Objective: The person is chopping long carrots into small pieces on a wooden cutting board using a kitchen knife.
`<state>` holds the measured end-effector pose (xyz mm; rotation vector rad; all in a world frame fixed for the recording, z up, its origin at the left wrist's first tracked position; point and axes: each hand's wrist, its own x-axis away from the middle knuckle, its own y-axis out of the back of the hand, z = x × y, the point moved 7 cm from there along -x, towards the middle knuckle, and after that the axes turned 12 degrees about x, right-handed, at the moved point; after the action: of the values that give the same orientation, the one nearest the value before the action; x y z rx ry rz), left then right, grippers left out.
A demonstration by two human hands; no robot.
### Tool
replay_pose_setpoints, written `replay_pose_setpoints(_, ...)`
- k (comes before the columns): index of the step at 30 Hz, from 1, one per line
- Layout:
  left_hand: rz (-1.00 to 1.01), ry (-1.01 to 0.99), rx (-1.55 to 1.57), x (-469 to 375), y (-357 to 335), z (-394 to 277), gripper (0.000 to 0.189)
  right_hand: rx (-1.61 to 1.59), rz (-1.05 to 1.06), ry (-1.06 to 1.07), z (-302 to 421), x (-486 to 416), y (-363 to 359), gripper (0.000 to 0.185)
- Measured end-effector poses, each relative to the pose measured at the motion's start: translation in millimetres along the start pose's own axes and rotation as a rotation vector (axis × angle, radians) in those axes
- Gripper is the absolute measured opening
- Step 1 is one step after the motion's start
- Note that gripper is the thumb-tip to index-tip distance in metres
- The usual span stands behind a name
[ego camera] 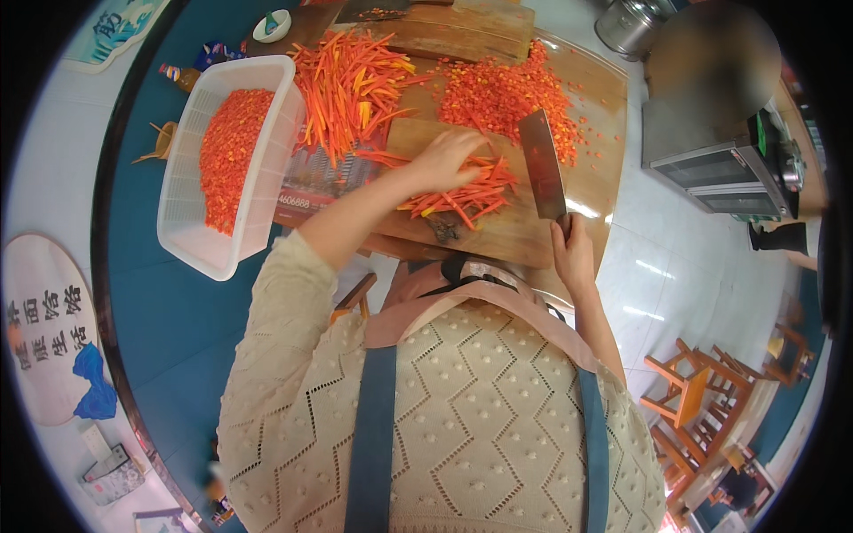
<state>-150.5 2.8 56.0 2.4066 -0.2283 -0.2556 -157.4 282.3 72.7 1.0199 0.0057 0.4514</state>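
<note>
My left hand (pixel 450 160) rests on a loose bunch of orange-red carrot strips (pixel 480 193) lying on a wooden cutting board (pixel 526 236); whether its fingers grip any strip cannot be told. In my right hand (pixel 573 253) is the handle of a cleaver (pixel 545 166), its broad blade pointing away from me at the board's right side. Beyond the board spreads a heap of diced carrot (pixel 493 93). To its left lies a large pile of carrot strips (pixel 346 86). A white plastic basket (pixel 270 153) at the left holds more diced carrot (pixel 233 160).
Wooden boards (pixel 460 33) lie at the table's far side, near a white bowl (pixel 272 25) with a spoon. A bottle (pixel 181 76) stands behind the basket. Right of the table are a steel pot (pixel 626 30), an oven-like appliance (pixel 720 173) and wooden stools (pixel 686 386). A person's leg shows far right.
</note>
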Motion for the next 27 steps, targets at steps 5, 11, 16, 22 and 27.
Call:
replay_pose_setpoints(5, 0.206, -0.064, -0.219, -56.2, -26.2, 28.0, 0.04, -0.053, -0.05, -0.034, -2.0, 10.7, 8.1, 0.022)
replay_pose_setpoints(11, 0.384, -0.082, -0.384, -11.9, -25.4, 22.4, 0.062, -0.063, -0.015, -0.089, 0.9, 23.6, 11.7, 0.022)
replay_pose_setpoints(16, 0.196, -0.025, -0.34, 42.2, -22.2, -2.7, 0.103, -0.062, 0.006, -0.063, -7.2, 28.8, -3.0, 0.022)
replay_pose_setpoints(22, 0.068, 0.043, -0.526, 55.3, -44.5, -7.3, 0.113, -0.026, 0.018, -0.031, -7.3, 26.0, -4.2, 0.023)
replay_pose_setpoints(27, -0.023, 0.172, -0.499, 41.8, -44.0, 8.0, 0.109, 0.002, 0.016, -0.032, -5.0, 22.0, -2.1, 0.023)
